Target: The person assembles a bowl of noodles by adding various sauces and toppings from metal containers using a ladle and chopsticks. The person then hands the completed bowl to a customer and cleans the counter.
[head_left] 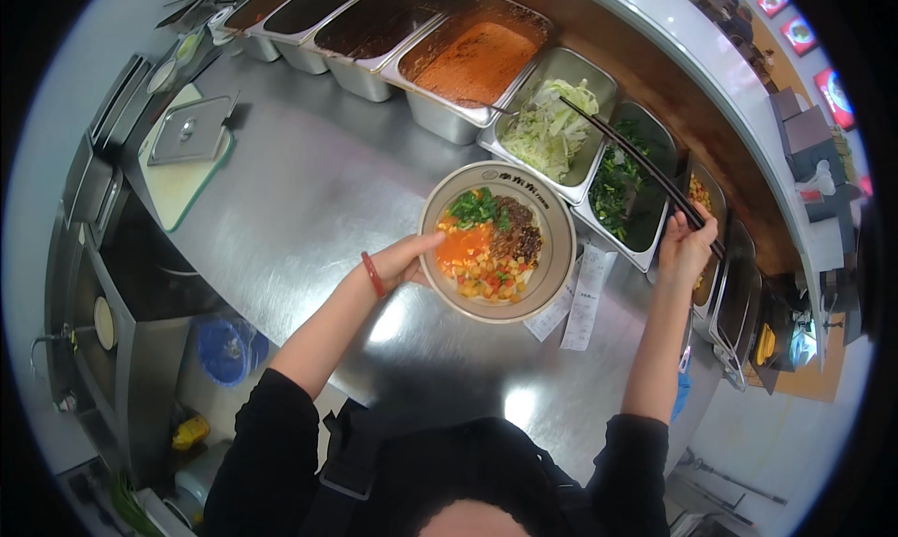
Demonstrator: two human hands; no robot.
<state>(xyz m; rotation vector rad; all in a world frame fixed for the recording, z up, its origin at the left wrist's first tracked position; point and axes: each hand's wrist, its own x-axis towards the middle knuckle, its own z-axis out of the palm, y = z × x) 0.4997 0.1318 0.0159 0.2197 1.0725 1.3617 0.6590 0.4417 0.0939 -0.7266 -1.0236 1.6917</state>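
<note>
My left hand (409, 259) grips the left side of a beige bowl (555, 226), thumb on the rim and the other fingers partly hidden beneath. Inside lie chopped green herbs (470, 207), brown minced topping (514, 228), orange-red sauce (460, 247) and diced yellow and red pieces (486, 283) over something pale. Long dark chopsticks (655, 169) are held in my right hand (688, 245). Their tips reach the shredded pale green leaves (547, 130), which look like lettuce or cabbage, in a steel pan beyond the bowl. Whether the tips pinch any leaves I cannot tell.
A pan of dark leafy greens (613, 186) adjoins the leaf pan, and a pan of orange-red sauce (482, 60) stands to its left. Paper slips (587, 298) lie right of the bowl. A cutting board (173, 195) bearing a steel lid (192, 130) sits far left on the steel counter (299, 163).
</note>
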